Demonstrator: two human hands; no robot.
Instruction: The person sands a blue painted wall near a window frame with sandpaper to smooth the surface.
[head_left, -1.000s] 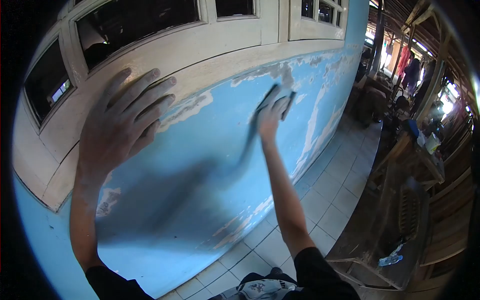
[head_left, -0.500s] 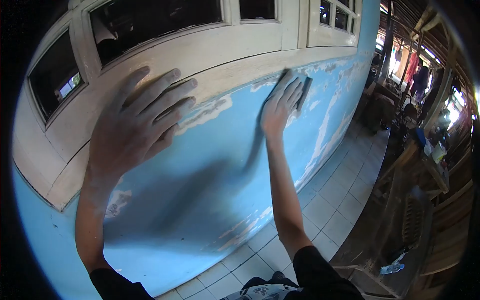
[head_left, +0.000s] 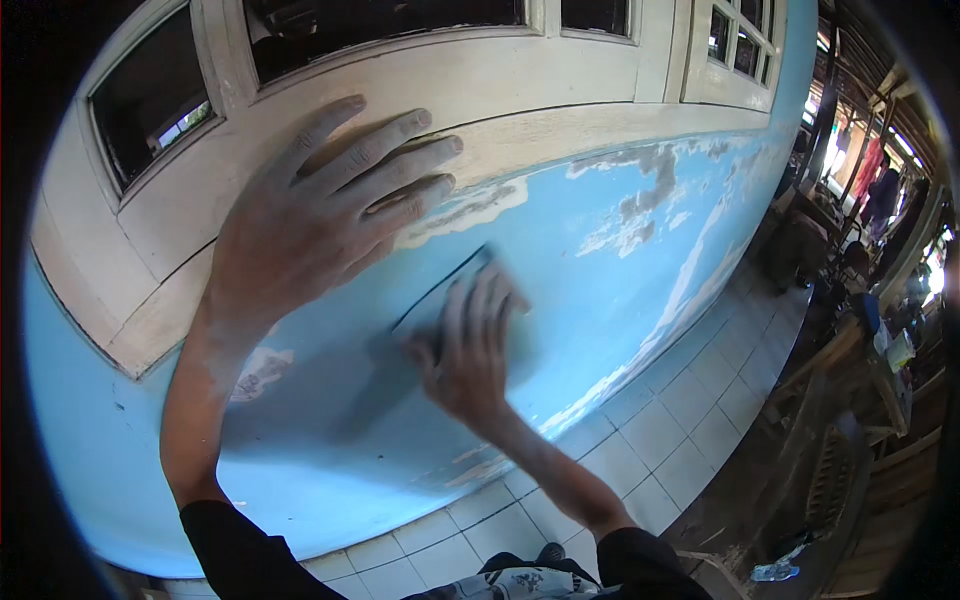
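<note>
My left hand (head_left: 325, 215) lies with fingers outstretched on the cream wooden window frame (head_left: 590, 120), fingertips dusted grey. Below and to its right, my right hand (head_left: 470, 350) presses a dark-edged sheet, which looks like sandpaper (head_left: 441, 289), against the light blue wall (head_left: 560, 340). Motion blurs that hand and the sheet, and the fingers cover part of it. Pale, flaked patches (head_left: 640, 195) mark the wall's paint below the frame.
Dark glass panes (head_left: 390, 35) sit in the frame above. White floor tiles (head_left: 640, 450) run along the wall's foot. On the right stand a wooden bench (head_left: 800, 450) with a plastic bottle (head_left: 776, 572) and cluttered wooden structures.
My right hand has moved the sandpaper left and down the wall, from just under the frame. My left hand stays on the frame, while the view has shifted slightly left.
</note>
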